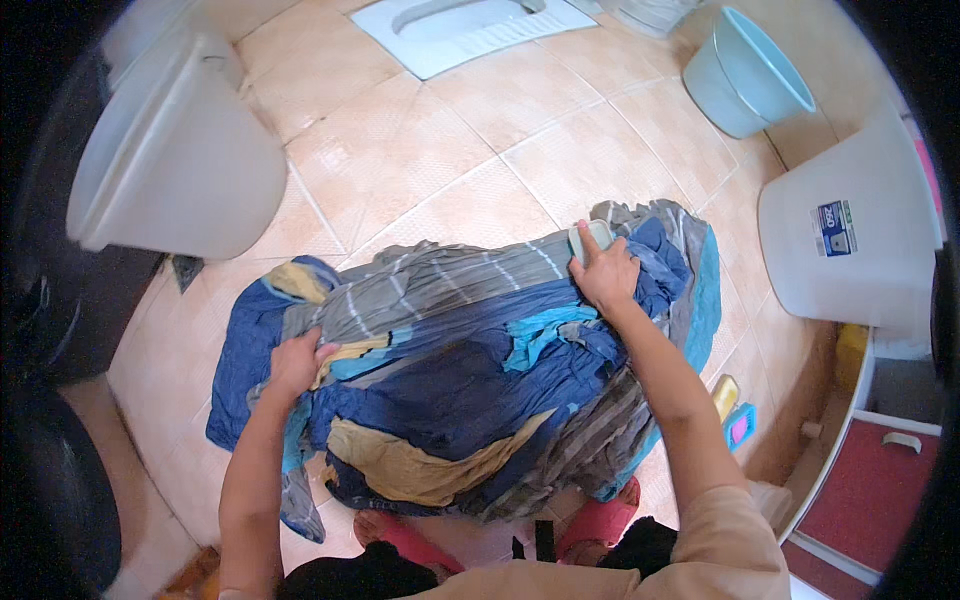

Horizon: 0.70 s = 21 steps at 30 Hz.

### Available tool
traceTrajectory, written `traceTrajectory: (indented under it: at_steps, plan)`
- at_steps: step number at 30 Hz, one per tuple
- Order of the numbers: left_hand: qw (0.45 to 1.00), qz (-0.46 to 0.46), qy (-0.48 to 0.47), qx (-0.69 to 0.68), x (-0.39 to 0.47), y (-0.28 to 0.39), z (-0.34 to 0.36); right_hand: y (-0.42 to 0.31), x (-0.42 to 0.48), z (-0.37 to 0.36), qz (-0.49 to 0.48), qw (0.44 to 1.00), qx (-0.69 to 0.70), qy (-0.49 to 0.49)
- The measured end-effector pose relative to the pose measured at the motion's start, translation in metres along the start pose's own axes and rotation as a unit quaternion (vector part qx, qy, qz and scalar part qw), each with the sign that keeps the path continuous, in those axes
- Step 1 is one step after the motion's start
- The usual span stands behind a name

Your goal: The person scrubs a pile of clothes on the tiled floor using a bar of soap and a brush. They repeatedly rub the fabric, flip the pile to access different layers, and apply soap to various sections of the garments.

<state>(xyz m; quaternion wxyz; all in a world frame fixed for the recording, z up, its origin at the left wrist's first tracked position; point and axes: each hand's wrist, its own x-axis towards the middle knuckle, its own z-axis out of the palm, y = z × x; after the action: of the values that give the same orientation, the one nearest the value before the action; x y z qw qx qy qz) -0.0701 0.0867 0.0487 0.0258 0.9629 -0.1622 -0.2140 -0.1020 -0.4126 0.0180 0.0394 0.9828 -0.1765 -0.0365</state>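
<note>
A large wet-looking cloth [450,375], patterned in blue, grey stripes, tan and turquoise, lies bunched on the tiled floor in front of me. My left hand [295,363] grips a fold at its left side. On the upper right of the cloth, my right hand [609,271] holds a pale, rounded block [592,236] against the grey striped part. The fingers lie over the block, and I cannot tell whether it is a scrub brush or a bar of soap. Part of its surface is hidden under the hand.
Large white plastic tubs stand at left [195,157] and right [840,225]. A light-blue bucket [735,82] and a squat toilet [465,34] are farther off. A blue soap dish [740,427] with a pink piece and a yellowish object [725,397] lie right, near a red-fronted cabinet [870,487].
</note>
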Motion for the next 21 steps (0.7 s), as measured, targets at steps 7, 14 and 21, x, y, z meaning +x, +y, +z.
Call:
traceTrajectory:
  at_steps: [7,14,21]
  plan:
    - [0.973,-0.092,0.122,-0.173,-0.047,0.007,0.001,-0.092,-0.074,-0.060,-0.001,0.870,0.487,-0.082]
    - [0.915,0.023,0.170,-0.364,-0.081,0.009,-0.054,-0.139,-0.117,-0.056,-0.321,0.910,0.209,-0.158]
    - [0.888,-0.096,0.134,-0.429,-0.076,-0.010,-0.022,-0.089,-0.107,-0.116,-0.411,0.871,0.195,-0.186]
